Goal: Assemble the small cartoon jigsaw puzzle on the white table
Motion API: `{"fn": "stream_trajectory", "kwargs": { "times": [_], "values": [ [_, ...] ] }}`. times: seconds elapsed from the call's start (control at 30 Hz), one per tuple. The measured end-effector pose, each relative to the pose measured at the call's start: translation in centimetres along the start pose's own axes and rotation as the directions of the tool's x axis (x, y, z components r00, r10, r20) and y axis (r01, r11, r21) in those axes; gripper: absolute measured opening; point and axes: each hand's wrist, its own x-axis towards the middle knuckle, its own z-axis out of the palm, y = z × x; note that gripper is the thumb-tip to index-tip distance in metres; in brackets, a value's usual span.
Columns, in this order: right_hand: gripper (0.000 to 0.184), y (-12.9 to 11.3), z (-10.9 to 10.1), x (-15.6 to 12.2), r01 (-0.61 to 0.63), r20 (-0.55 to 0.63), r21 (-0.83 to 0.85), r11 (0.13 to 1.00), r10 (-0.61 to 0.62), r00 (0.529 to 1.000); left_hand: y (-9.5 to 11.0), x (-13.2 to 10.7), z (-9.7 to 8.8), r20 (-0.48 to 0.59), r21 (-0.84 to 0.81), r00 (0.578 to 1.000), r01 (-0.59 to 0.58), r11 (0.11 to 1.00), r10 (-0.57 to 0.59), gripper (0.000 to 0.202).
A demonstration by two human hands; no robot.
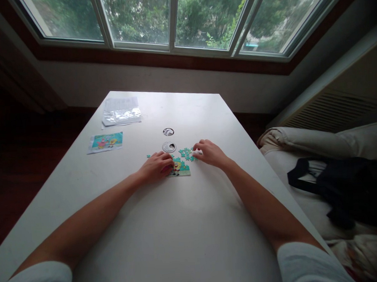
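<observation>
A partly assembled jigsaw puzzle [184, 172] with a yellow cartoon figure lies flat on the white table. My left hand [157, 165] rests on its left part, fingers curled together over it and hiding that side. Just right of the puzzle, my right hand [209, 152] pinches a small whitish puzzle piece [198, 152] between thumb and fingers. Between the two hands is a cluster of loose teal puzzle pieces [185, 153]. One more loose teal piece [148, 156] sits beyond my left hand.
Two round items, one paler [169, 147] and one darker [168, 132], lie beyond the puzzle. At the left are a cartoon picture sheet [107, 141] and a clear plastic bag [122, 111]. Right of the table [180, 229], a dark cloth bag [358, 187] lies on a pale sofa [305, 141].
</observation>
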Motion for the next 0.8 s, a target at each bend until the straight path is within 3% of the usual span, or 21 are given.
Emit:
{"fn": "stream_trajectory", "kwargs": {
  "times": [0.27,0.6,0.8],
  "values": [
    [0.016,-1.9,-0.3,-0.6,0.042,0.054,-0.147,0.988,-0.034,0.998,0.1,0.0,0.0,-0.021,-0.002,1.0,0.009,1.0,-0.009,0.019],
    [0.008,-2.0,-0.1,-0.5,0.003,0.007,-0.094,0.996,-0.002,1.0,0.0,0.0,0.0,-0.027,-0.009,1.0,-0.006,1.0,0.006,0.019],
    [0.018,-3.1,0.0,-0.6,0.041,-0.002,-0.039,0.998,-0.041,0.999,-0.1,0.0,0.1,-0.037,-0.009,0.999,-0.014,1.0,0.014,0.019]
  ]
}}
